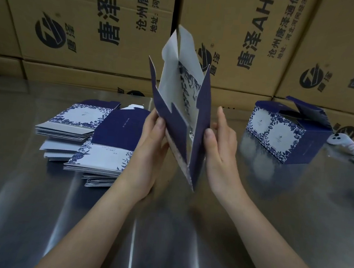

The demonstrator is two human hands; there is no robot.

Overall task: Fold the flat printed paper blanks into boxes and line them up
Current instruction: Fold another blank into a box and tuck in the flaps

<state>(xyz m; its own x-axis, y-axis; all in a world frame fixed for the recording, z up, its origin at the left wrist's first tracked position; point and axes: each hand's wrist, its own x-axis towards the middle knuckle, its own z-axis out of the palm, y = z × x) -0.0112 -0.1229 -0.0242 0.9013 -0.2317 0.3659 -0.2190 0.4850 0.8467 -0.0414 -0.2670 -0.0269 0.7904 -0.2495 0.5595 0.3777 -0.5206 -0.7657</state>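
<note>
Both forearms are bare to the frame's edge, and neither the left hand (149, 146) nor right hand (221, 147) wears anything.

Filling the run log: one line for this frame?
step: opening blank | left hand: holds blank | right hand: holds blank | folded boxes: right | flat stack: left

Navy-and-white floral blanks (99, 126), matching folded box (284, 135), brown cartons (85, 21) with black print, perhaps a white controller (343, 145)

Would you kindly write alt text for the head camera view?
Both hands, left and right, hold a half-opened blue paper blank upright above a metal table. Flat blanks are stacked on the left; folded boxes stand on the right.
</note>
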